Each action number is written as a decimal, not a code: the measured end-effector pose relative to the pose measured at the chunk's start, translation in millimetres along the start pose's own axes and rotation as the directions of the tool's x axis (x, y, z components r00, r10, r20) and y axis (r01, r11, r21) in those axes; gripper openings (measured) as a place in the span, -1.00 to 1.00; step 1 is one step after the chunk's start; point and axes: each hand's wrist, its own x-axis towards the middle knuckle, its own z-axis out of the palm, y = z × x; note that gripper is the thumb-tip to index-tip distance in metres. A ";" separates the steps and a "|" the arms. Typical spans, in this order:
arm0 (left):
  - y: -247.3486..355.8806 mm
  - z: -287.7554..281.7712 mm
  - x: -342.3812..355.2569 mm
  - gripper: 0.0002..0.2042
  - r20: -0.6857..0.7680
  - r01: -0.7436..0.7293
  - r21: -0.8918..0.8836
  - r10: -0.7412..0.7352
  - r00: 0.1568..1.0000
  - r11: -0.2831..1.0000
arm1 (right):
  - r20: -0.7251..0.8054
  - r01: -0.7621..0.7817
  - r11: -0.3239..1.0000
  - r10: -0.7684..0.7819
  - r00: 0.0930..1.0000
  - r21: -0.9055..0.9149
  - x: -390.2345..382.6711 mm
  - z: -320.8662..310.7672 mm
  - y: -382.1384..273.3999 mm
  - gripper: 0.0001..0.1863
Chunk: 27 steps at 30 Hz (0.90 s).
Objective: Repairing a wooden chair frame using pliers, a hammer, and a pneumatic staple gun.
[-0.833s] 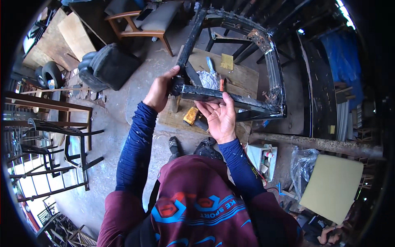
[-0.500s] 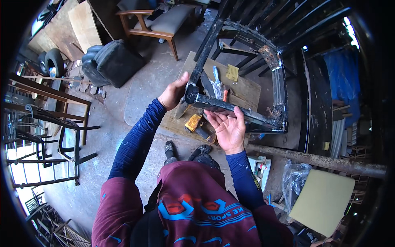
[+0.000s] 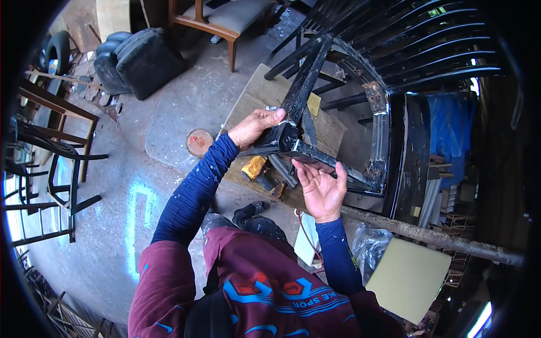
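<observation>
A black wooden chair frame (image 3: 378, 132) with a slatted back is tipped over a low wooden board, its seat opening facing up. My left hand (image 3: 253, 130) grips the frame's near left corner, thumb on top and fingers mostly hidden behind the leg. Under the near rail, my right hand (image 3: 322, 194) lies palm up with fingers apart, their tips touching the rail. The paint is worn, with a brown patch on the far right part of the frame. Beneath the corner, a yellow-and-dark hand tool (image 3: 255, 168) lies on the board (image 3: 248, 101).
A round tin (image 3: 200, 142) with reddish contents sits on the floor at left. Chair frames (image 3: 73, 169) stand farther left, black cushions (image 3: 149, 62) behind. A long pole (image 3: 428, 232) runs at right, above a cream seat pad (image 3: 408, 276). A white box (image 3: 306, 239) is near my right forearm.
The chair frame's near corner has turned and shifted right and slightly down, my hands moving with it. My view has shifted, bringing the round tin into sight.
</observation>
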 end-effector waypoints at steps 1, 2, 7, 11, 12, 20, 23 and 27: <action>-1.3 -1.6 -3.5 -0.53 -0.040 -0.021 0.049 0.023 0.999 0.999 | -0.003 0.005 1.000 -0.005 1.000 -0.002 0.3 2.4 0.4 -0.25; -0.6 -1.5 -6.2 -0.53 -0.074 -0.034 0.101 0.041 0.996 0.994 | -0.006 0.000 1.000 0.000 1.000 -0.006 0.0 3.0 1.3 -0.25; -7.6 34.2 -27.5 -0.18 -0.329 -0.337 0.499 0.534 0.779 0.798 | -0.015 -0.003 1.000 0.003 1.000 0.012 -0.8 9.3 3.6 -0.29; -5.2 65.2 -48.8 0.09 -0.058 -0.481 0.725 0.740 0.670 0.492 | 0.000 -0.015 1.000 0.015 1.000 0.003 -5.1 3.1 -0.4 -0.33; -12.5 71.3 -43.9 0.11 -0.045 -0.457 0.783 0.770 0.637 0.423 | -0.001 -0.013 1.000 0.013 1.000 -0.025 -5.8 3.4 1.1 -0.34; -26.4 92.2 -15.8 -0.19 -0.170 -0.277 0.915 0.905 0.391 0.292 | -0.034 0.027 0.998 -0.029 0.999 -0.056 -0.6 7.1 9.1 -0.35; -27.6 93.4 -15.5 -0.19 -0.257 -0.263 0.884 0.871 0.418 0.387 | -0.020 0.010 0.999 -0.011 1.000 -0.048 1.4 -0.4 13.1 -0.32; -19.3 96.9 -18.5 -0.28 -0.366 -0.294 0.763 0.760 0.538 0.575 | 0.006 0.019 0.999 -0.018 1.000 -0.042 3.2 -4.0 15.6 -0.32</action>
